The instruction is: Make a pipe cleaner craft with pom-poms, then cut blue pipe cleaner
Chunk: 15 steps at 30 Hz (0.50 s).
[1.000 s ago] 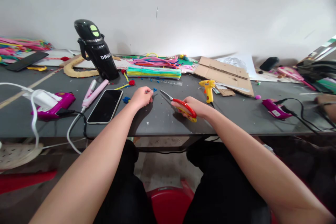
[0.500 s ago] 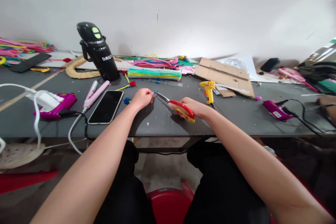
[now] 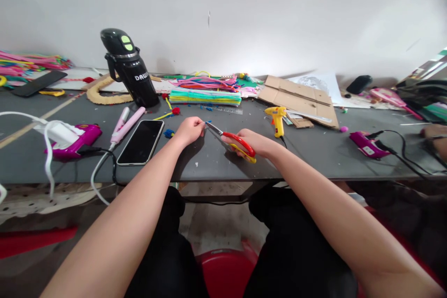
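My left hand (image 3: 192,130) is closed in a pinch above the grey table, and a tiny blue bit (image 3: 206,123), perhaps pipe cleaner, shows at its fingertips. The rest of that piece is hidden by the fingers. My right hand (image 3: 247,139) grips scissors (image 3: 240,142) with red and yellow handles. Their blades point left and their tips meet the blue bit. Left of my left wrist lies a fuzzy blue piece (image 3: 169,133). A red pompom-like piece on a yellow stem (image 3: 175,111) rests farther back.
Behind my hands lie bundled pipe cleaners (image 3: 205,98). A yellow glue gun (image 3: 278,120) and cardboard (image 3: 298,100) are to the right. On the left are a phone (image 3: 141,143), a pink hair straightener (image 3: 127,125), a black bottle (image 3: 134,72) and a purple power strip (image 3: 78,142) with cables.
The scissors and my right hand have shifted slightly left, toward my left fingertips. My left hand has stayed nearly still.
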Tool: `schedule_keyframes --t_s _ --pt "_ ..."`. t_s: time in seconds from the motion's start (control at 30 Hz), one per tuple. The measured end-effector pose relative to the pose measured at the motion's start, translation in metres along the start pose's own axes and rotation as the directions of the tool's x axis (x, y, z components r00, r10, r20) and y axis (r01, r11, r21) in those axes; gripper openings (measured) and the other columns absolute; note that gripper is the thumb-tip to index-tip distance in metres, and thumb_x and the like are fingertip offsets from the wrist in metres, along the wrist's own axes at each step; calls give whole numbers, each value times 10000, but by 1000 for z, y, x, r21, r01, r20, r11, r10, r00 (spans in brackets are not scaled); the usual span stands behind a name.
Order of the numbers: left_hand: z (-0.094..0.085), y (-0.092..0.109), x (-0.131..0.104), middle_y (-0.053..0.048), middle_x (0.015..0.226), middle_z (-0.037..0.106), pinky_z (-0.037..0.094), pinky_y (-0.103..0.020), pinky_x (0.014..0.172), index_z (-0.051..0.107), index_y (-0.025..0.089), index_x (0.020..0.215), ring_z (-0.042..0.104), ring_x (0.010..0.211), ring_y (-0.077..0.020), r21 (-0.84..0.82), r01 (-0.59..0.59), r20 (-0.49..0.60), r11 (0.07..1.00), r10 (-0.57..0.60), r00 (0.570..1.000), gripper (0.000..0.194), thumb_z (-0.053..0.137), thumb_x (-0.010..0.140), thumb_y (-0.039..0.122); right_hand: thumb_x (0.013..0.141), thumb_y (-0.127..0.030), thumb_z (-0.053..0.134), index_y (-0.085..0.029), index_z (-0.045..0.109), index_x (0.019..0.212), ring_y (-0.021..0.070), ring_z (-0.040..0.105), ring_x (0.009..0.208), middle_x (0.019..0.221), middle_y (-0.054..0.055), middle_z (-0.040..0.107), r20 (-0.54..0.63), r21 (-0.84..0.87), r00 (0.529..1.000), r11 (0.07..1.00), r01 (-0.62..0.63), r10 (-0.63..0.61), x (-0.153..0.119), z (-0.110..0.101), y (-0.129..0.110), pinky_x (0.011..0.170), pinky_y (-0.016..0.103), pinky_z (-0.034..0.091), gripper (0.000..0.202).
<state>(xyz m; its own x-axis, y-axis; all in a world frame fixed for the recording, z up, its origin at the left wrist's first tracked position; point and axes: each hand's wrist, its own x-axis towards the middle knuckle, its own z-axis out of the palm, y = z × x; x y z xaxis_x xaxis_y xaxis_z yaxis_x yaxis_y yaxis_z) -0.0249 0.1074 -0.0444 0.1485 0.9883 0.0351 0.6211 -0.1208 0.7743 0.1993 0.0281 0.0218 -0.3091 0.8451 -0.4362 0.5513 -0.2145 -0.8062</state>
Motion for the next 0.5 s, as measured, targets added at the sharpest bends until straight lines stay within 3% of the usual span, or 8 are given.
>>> schedule_keyframes --t_s 0.5 --pt "2 -5 4 -23 590 649 384 -263 581 596 194 652 548 567 -164 18 -41 -12 999 42 999 243 537 834 343 734 -685 699 -153 510 585 95 470 479 558 14 524 -2 -15 1000 1000 9 -9 2 0 0 439 221 368 584"
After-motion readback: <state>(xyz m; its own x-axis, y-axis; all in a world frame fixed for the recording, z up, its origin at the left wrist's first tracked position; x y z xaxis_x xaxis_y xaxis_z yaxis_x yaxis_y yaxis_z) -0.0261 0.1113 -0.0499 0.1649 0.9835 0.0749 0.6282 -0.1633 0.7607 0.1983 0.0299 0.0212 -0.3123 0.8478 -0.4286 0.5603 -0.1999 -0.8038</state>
